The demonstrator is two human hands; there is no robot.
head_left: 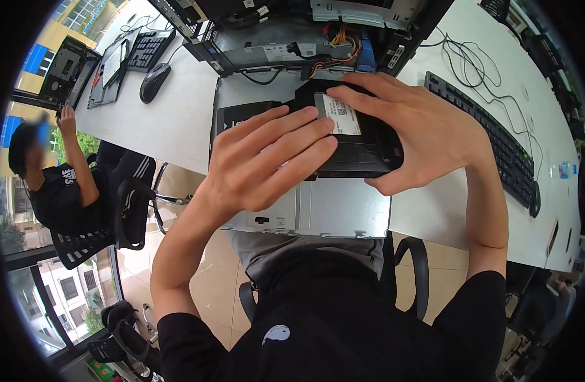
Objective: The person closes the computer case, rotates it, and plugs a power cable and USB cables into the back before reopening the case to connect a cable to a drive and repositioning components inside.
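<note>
A black boxy computer part with a white printed label (343, 118), perhaps a drive in its bracket, lies over a bare metal side panel (346, 210). My right hand (426, 124) grips its right end, with the thumb at the near edge and fingers across the far edge. My left hand (267, 159) rests on the part's left side, fingers stretched flat over it; the left thumb is hidden. Under the left fingers, a black piece with partly covered white lettering (238, 116) shows. Just beyond stands an open computer case (260, 57) with coloured cables (343, 41) inside.
A keyboard (480, 121) and loose cables (474, 60) lie on the right of the white table (426, 213). A mouse (154, 83) and another keyboard (150, 51) are at the left. A seated person (63, 191) handles another computer part at the far left.
</note>
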